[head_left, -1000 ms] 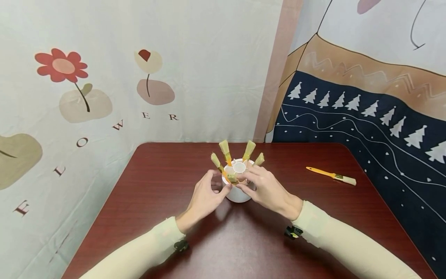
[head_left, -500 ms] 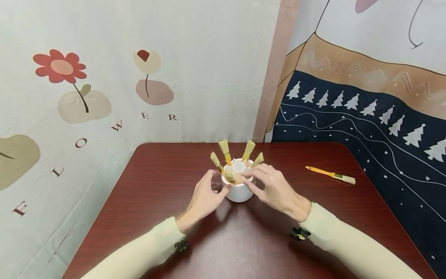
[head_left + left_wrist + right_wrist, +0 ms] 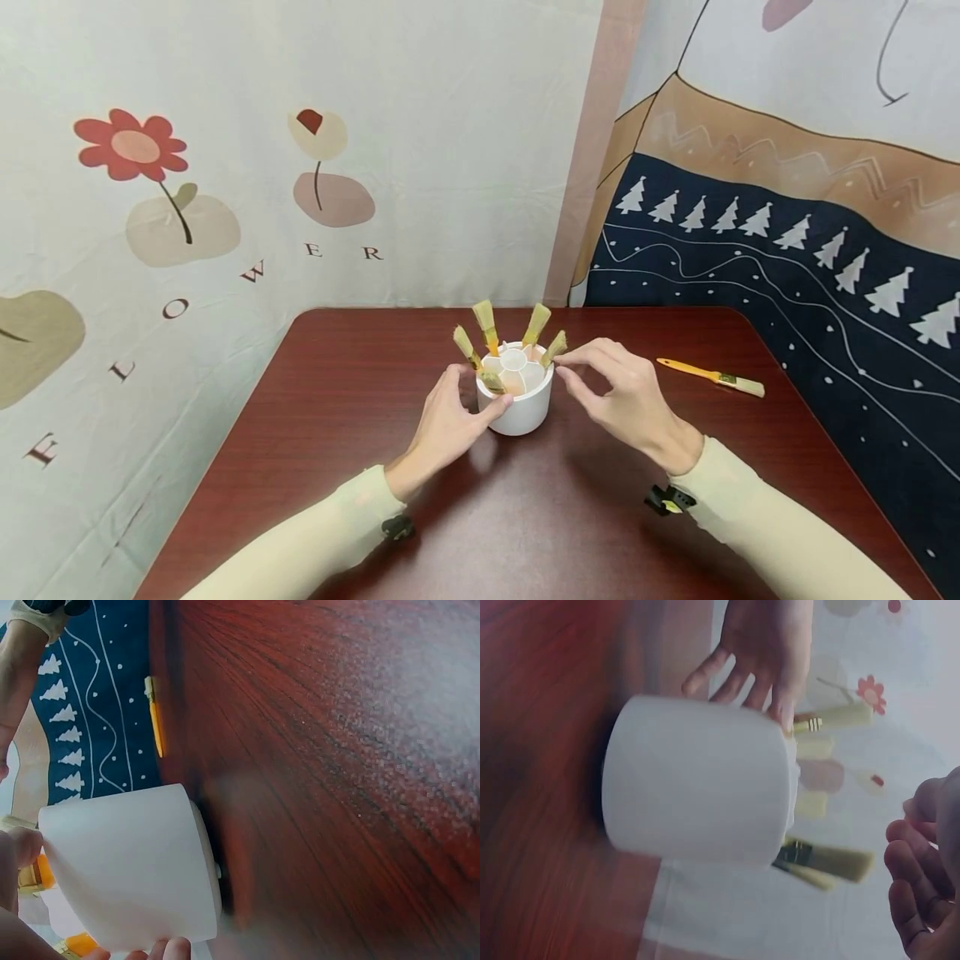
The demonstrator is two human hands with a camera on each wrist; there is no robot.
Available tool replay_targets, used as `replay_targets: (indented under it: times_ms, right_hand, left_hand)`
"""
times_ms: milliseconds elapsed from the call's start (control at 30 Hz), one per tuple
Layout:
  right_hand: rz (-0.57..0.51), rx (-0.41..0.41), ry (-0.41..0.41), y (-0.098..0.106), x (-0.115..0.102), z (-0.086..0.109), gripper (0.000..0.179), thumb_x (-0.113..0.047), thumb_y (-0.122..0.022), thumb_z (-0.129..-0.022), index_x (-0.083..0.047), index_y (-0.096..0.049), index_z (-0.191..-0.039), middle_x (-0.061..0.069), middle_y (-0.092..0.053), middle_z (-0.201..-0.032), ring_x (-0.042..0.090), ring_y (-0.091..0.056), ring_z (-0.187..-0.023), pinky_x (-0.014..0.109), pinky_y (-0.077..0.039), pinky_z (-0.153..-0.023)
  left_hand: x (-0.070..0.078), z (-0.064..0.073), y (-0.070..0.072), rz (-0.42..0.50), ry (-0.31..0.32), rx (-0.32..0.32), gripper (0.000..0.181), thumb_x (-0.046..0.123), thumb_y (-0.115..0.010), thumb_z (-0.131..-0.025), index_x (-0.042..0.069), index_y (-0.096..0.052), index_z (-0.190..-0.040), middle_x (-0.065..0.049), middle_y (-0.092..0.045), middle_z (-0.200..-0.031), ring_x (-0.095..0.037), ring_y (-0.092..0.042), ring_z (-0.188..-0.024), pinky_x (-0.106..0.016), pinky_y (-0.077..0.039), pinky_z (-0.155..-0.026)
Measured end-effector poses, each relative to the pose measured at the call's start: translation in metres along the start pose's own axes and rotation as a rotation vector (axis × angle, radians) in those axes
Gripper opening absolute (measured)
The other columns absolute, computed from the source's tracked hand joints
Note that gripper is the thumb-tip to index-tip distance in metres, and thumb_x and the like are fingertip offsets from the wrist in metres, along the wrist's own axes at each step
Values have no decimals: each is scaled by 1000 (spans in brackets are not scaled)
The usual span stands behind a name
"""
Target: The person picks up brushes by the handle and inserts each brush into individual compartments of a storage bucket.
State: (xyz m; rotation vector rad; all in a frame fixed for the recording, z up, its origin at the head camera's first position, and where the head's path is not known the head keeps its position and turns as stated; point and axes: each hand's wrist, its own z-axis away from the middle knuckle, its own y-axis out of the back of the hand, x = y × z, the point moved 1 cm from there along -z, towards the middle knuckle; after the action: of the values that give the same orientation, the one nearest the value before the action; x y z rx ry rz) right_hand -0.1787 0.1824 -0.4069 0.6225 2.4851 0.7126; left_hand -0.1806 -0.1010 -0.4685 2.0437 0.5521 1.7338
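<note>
A round white brush holder (image 3: 522, 415), divided inside into compartments, stands upright on the table. Several paintbrushes with yellow-orange handles lean outward in it, bristles up, among them a back-left brush (image 3: 485, 321) and a right-hand brush (image 3: 555, 347). My left hand (image 3: 452, 421) grips the holder from the left, thumb at its front rim and fingers against its side, as the left wrist view also shows. My right hand (image 3: 630, 396) hovers just right of the rim, fingers loosely bent and thumb apart from them. In the right wrist view, the right hand (image 3: 922, 870) holds nothing and is apart from the holder.
One more paintbrush (image 3: 712, 377) lies on the right part of the dark red-brown table (image 3: 337, 400), bristles to the right. Printed fabric hangs behind the table, with flowers (image 3: 135, 146) on the left and white trees (image 3: 757, 219) on the right.
My right hand has drawn away to the right from over the front of the holder. A front brush now leans to the left in its compartment. The left hand stays at the holder.
</note>
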Motion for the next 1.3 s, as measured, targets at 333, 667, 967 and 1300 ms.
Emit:
replay_targets:
  times_ms: [333, 667, 967, 1300]
  right_hand:
    - [35, 74, -78, 20, 31, 8, 30, 1, -93, -93, -11, -88, -120, 6, -87, -111, 23, -81, -101, 1, -50, -107]
    - [135, 81, -144, 33, 80, 26, 30, 0, -91, -93, -11, -89, -120, 6, -85, -105, 24, -75, -97, 24, -47, -84]
    - [191, -25, -272, 43, 122, 51, 28, -4, -91, -97, -9, -87, -124, 11, -84, -119, 33, -74, -113, 51, -52, -97]
    - [281, -161, -422, 58, 156, 81, 30, -14, -87, -103, -6, -84, -131, 19, -78, -129, 46, -72, -121, 73, -57, -104]
  left_hand:
    - [0, -1, 2, 26, 51, -8, 68, 50, -96, -94, 10, -64, -139, -12, -77, -136, -29, -81, -119, -50, -66, -107]
    - [-1, -1, 4, 55, 70, -6, 71, 48, -98, -93, 10, -64, -142, -14, -79, -136, -30, -85, -119, -53, -69, -107]
    - [-4, 1, 5, 60, 92, 29, 71, 49, -101, -90, 14, -64, -138, -11, -80, -134, -24, -87, -114, -47, -71, -101]
    - [-3, 2, 6, 67, 33, 36, 55, 43, -102, -91, 16, -71, -128, -8, -81, -128, -30, -87, -111, -50, -73, -102]
